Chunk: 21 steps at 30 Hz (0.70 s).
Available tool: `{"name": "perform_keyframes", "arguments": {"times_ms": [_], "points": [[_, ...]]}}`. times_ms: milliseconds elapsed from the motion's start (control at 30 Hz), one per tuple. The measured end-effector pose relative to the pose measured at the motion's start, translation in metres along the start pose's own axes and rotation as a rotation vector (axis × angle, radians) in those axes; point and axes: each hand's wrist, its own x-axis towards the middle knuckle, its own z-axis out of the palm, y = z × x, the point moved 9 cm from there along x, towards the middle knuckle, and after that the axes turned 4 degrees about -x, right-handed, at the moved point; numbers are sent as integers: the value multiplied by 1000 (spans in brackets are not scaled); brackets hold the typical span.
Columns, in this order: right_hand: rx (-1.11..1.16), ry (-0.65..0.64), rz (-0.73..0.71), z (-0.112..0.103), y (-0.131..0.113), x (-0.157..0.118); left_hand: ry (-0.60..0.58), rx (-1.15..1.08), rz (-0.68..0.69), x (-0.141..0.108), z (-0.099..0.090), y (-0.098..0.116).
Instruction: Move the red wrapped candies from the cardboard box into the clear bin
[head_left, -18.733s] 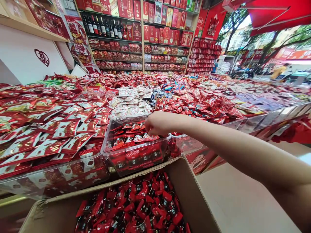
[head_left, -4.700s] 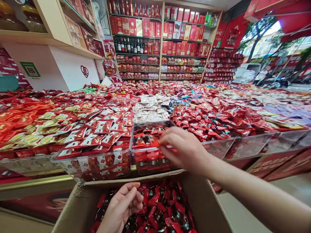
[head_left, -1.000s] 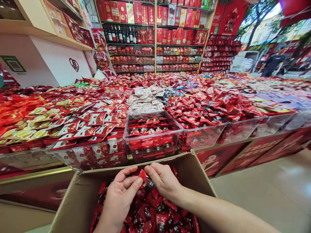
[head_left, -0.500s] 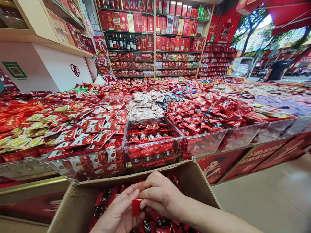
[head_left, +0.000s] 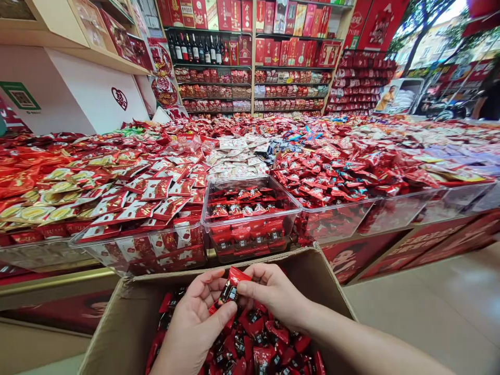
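Head view: clamps a wrapped candy (head_left: 229, 289) in the fingers of left hand (head_left: 193, 317) and right hand (head_left: 275, 297), over the cardboard box (head_left: 123, 312). Just beyond the box, shows a clear bin (head_left: 289, 220); inside the box, partly hides loose candies (head_left: 255, 328); cuts off its near side.

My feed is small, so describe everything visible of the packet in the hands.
The packet has a glossy, film-like wrapper, red at the ends and dark in the middle, with pale characters. Parts are covered; its seals are unclear. It tilts above the open cardboard box, held by the left hand and right hand.
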Motion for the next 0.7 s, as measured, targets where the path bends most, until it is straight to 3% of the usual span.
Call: {"name": "perform_keyframes", "arguments": {"times_ms": [200,333,433,567,633,700], "points": [[-40,20,-48,-5,-8,2,22,-34,-105,3,-4,-5],[-118,74,-104,-6,-14,-1,19,-24,-54,5,-7,-3],[-336,114,-288,-9,-58,-9,2,-46,-62,5,-9,-4],[-715,289,-664,-27,-160,-6,14,-33,-67,6,-14,-6],[-902,379,-665,-43,-190,19,25,4,-53,8,-15,-9],[-1133,402,-466,-62,-193,59,15,22,-34,10,-14,-13]]}}
